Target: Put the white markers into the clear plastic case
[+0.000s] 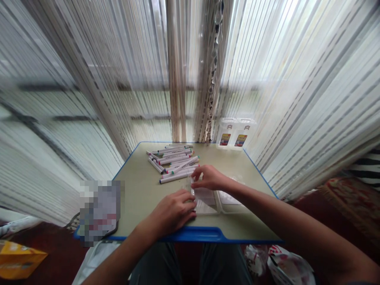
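Observation:
A clear plastic case (pixel 206 208) lies opened out on the table in front of me. My left hand (pixel 179 208) rests at its left edge with the fingers curled over the side. Over the case's far left corner, my right hand (pixel 209 179) pinches a white marker (pixel 192 190) between thumb and fingers. The marker stands roughly lengthwise along the case's left side, and its lower part is partly hidden by my left fingers. Just beyond the hands is a loose pile of white markers (pixel 178 160) with coloured ends, pointing various ways.
Two upright clear cases (pixel 225 135) with labels stand at the table's far right corner. A blurred-out flat object (pixel 102 211) lies at the left edge. The table (pixel 133 170) has a blue rim. String curtains (pixel 148 79) hang behind; bags (pixel 289 267) sit below right.

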Available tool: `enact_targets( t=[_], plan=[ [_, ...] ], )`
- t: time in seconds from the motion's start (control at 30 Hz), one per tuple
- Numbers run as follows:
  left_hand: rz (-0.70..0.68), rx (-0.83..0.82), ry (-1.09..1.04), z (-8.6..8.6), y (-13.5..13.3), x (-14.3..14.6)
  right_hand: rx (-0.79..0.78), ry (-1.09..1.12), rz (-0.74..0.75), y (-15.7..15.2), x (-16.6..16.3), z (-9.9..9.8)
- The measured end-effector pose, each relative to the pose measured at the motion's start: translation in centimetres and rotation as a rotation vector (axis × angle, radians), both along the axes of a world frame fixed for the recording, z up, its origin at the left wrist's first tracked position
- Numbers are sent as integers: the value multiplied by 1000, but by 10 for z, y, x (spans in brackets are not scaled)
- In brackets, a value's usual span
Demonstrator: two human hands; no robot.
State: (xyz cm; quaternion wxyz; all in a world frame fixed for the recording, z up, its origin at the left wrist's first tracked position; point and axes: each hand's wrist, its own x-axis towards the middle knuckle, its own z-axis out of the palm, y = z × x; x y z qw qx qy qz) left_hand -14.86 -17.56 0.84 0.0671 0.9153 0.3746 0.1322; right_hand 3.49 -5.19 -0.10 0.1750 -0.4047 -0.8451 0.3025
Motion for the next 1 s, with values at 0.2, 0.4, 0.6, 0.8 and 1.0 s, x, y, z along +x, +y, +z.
enact_targets(
  t=[0.2,0.4,0.6,0.8,1.0],
  plan=[
    [-10,12,41,0,3,5,-12,14,8,6,5,-5],
    [-21,-38,44,2,5,5,-12,19,5,6,4,-6],
    [-21,-43,51,6,5,8,-2,20,11,6,4,-5],
    [-13,-43,113,8,4,10,-2,7,16,5,2,-2],
    [6,-39,138,10,4,11,5,-25,-12,2,3,-1]
  ],
)
